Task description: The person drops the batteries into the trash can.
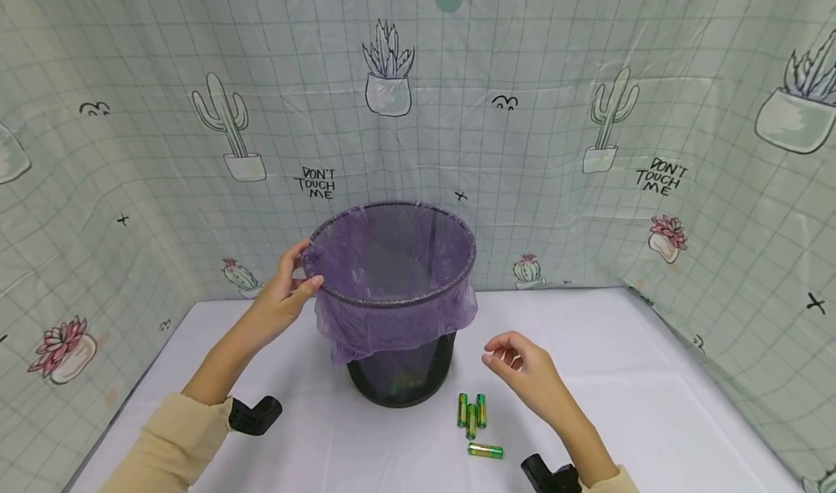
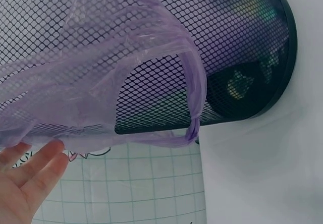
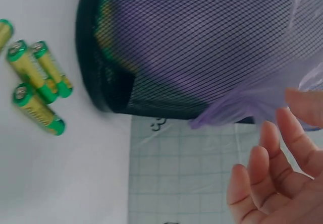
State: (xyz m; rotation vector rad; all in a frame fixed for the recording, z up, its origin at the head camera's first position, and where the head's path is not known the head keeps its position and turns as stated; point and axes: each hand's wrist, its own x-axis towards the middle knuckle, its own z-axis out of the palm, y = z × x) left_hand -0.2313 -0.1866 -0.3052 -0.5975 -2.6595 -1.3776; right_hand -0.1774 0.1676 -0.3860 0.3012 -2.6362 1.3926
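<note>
A black mesh waste bin [image 1: 401, 384] stands upright, lined with a purple plastic bag [image 1: 398, 326] folded over its rim. My left hand [image 1: 284, 293] rests against the rim's left side, fingers fairly straight on the bag; in the left wrist view its fingertips [image 2: 50, 153] touch the bag's outside. To the bin's right, my right hand [image 1: 525, 373] hovers with fingers loosely bent and nothing in them. Several green and gold batteries [image 1: 472, 420] lie below it on the cloth; one battery [image 1: 485, 450] lies crosswise, nearer me.
Green and yellow things [image 2: 239, 85] show dimly through the mesh at the bin's bottom; their kind cannot be told. A white cloth [image 1: 588, 348] covers the table. Behind and at both sides hangs a checked curtain [image 1: 418, 144] printed with cacti.
</note>
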